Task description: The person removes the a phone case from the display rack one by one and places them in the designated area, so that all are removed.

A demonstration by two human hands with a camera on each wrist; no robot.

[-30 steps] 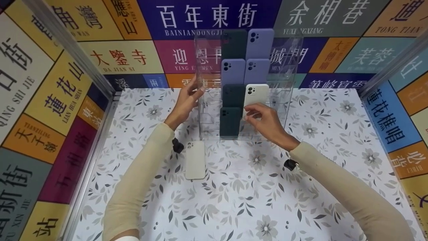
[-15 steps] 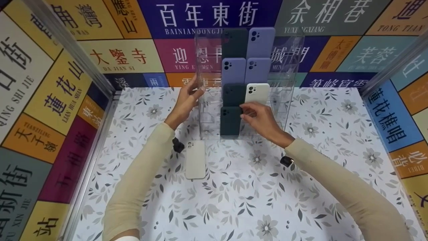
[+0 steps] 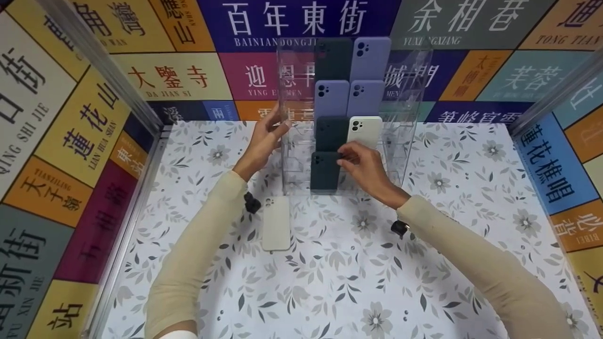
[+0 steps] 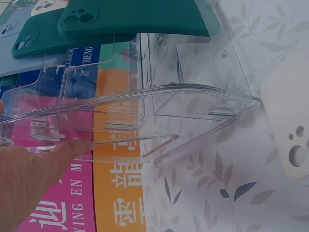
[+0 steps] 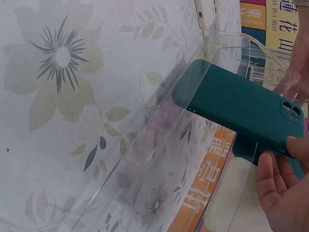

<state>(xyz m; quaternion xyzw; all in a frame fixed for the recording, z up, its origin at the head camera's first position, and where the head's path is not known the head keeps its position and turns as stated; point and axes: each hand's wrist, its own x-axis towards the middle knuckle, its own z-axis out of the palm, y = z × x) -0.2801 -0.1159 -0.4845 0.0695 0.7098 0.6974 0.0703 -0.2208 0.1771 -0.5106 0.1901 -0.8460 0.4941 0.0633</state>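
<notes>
In the head view, a clear stepped display stand (image 3: pixel 297 162) holds two columns of phone cases. My left hand (image 3: pixel 264 141) grips its left side panel, thumb in front and fingers behind. At the lowest front tier, my right hand (image 3: pixel 370 169) pinches the upper right corner of a dark green phone case (image 3: pixel 324 173). The right wrist view has the thumb and fingers at the green case's (image 5: pixel 241 101) edge near its camera cutout, its bottom end behind the clear front lip. Just behind stands a white phone case (image 3: pixel 365 128), partly hidden by the right hand.
Another white phone case (image 3: pixel 276 223) lies flat on the floral tabletop (image 3: pixel 330 282), left of the stand's front. Higher tiers bear purple cases (image 3: pixel 370 59) and further dark green cases (image 3: pixel 332 59). Patterned panels (image 3: pixel 179 77) with large lettering enclose the back and sides.
My right hand has moved left from in front of the white case to the lowest green case's corner and taken hold of it. The left hand keeps its place on the stand.
</notes>
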